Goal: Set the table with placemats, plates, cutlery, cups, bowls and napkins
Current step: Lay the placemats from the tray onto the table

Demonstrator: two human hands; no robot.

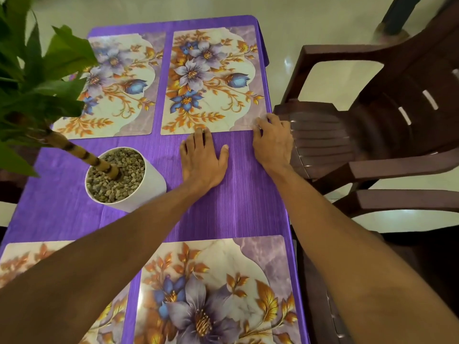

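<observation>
The left hand (pixel 202 160) lies flat, fingers straight, touching the near edge of the far-right rectangular floral placemat (pixel 211 80). The right hand (pixel 272 139) bends onto its corner, grip unclear. Over-pushing could slide it off the purple-clothed table (pixel 236 199) towards the brown plastic chair (pixel 347 135).

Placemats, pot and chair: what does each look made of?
Placemats: probably laminated plastic, glossy; flat stiff edges, printed flowers, light glare. Pot: smooth matte white, ceramic or plastic, unclear. Chair: moulded brown plastic, slightly shiny; one-piece slatted seat.
</observation>
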